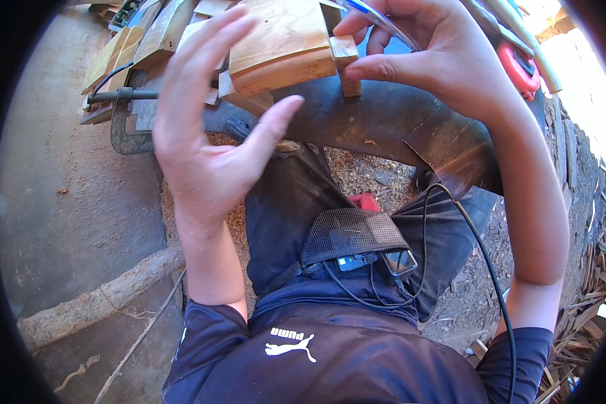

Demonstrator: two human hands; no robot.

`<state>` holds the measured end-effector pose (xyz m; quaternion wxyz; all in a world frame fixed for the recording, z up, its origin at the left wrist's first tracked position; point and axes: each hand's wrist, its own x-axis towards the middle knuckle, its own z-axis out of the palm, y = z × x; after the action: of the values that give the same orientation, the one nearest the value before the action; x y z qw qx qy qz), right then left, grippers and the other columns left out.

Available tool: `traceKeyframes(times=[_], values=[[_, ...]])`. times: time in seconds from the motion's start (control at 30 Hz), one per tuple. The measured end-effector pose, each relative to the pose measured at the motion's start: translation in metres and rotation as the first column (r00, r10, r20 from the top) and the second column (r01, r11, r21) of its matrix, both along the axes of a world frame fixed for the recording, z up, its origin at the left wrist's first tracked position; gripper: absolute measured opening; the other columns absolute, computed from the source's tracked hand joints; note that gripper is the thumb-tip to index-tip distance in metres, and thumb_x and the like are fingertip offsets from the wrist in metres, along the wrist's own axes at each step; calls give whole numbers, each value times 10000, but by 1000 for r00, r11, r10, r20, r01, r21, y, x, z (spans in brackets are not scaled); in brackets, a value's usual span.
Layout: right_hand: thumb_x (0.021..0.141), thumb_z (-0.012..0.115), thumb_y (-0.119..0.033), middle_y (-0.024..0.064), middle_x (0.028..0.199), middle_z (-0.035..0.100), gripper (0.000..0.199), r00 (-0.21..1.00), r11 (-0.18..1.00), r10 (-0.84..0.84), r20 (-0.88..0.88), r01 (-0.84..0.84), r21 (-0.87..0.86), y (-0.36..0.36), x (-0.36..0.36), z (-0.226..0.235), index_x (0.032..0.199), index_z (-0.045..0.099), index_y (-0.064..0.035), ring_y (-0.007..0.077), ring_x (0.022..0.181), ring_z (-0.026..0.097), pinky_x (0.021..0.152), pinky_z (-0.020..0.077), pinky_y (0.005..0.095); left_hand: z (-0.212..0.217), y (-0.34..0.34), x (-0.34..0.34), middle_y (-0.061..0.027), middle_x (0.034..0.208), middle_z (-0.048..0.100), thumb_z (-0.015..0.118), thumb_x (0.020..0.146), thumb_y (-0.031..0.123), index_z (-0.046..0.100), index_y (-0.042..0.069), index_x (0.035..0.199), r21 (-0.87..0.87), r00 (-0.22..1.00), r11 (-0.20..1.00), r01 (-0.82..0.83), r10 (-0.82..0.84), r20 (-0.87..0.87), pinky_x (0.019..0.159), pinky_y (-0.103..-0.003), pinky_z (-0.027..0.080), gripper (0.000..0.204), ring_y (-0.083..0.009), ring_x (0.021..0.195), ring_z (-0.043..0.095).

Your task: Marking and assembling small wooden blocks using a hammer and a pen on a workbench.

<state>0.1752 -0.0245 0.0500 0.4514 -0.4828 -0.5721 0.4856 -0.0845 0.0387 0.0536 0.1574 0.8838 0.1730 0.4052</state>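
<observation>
A light wooden block [283, 44] with a curved front edge sits at the top middle, between my two hands. My left hand [215, 141] is raised at its left side with fingers spread and nothing in them. My right hand [438, 54] holds a clear pen with a blue end [377, 19] across its bent fingers. The right thumb and a fingertip are at a small upright wood strip [347, 64] beside the block; whether they grip it is unclear. Another wood piece [249, 101] shows under the block's left corner.
A dark, rounded work surface [390, 121] lies below the block. At left are a metal clamp [124, 121] and several wood offcuts [158, 40]. A red tape measure [518, 71] is at right. A mesh pouch [350, 232] with a black cable [478, 236] rests at my waist.
</observation>
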Motion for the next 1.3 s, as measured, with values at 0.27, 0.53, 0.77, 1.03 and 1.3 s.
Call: traceKeyframes(times=[0.27, 0.53, 0.77, 1.03, 1.3], values=[[811, 883, -67, 52, 1047, 749, 314, 992, 999, -24, 121, 18, 50, -8, -3, 14, 1074, 720, -15, 114, 1039, 691, 935, 526, 287, -9, 4, -21, -152, 1477, 565, 870, 803, 62, 602, 34, 1416, -52, 998, 998, -47, 45, -47, 1189, -434, 408, 669, -276, 1395, 517], [799, 900, -83, 34, 1026, 753, 287, 980, 992, -116, 160, 124, -36, -12, -16, 20, 1015, 718, -32, 111, 1029, 696, 925, 529, 278, -9, 7, -16, -148, 1467, 575, 842, 838, 92, 668, 59, 1359, 63, 992, 995, -75, 80, -93, 1135, -379, 437, 551, -271, 1362, 543], [794, 907, -79, 54, 1064, 757, 268, 973, 992, -71, 219, 46, 120, -12, -11, 20, 962, 702, -40, 109, 1049, 695, 903, 533, 280, -15, 13, -19, -128, 1361, 662, 779, 876, 151, 732, 87, 1250, -2, 990, 995, -100, 100, 95, 1023, -367, 489, 383, -278, 1237, 623], [795, 902, -61, 43, 1060, 750, 264, 994, 996, -53, 96, 45, 83, -7, -3, 5, 971, 707, -37, 98, 1026, 696, 869, 523, 260, -17, 13, -17, -118, 1332, 678, 773, 884, 125, 742, 83, 1233, 1, 985, 992, -122, 122, 118, 981, -348, 502, 353, -265, 1208, 634], [799, 894, -41, 48, 1056, 745, 266, 999, 994, -4, 36, 0, 113, -5, -5, 4, 975, 696, -26, 107, 1027, 702, 866, 537, 248, -16, 11, -16, -114, 1312, 690, 765, 889, 124, 754, 94, 1219, 46, 985, 988, -150, 145, 95, 945, -341, 515, 332, -258, 1174, 650]])
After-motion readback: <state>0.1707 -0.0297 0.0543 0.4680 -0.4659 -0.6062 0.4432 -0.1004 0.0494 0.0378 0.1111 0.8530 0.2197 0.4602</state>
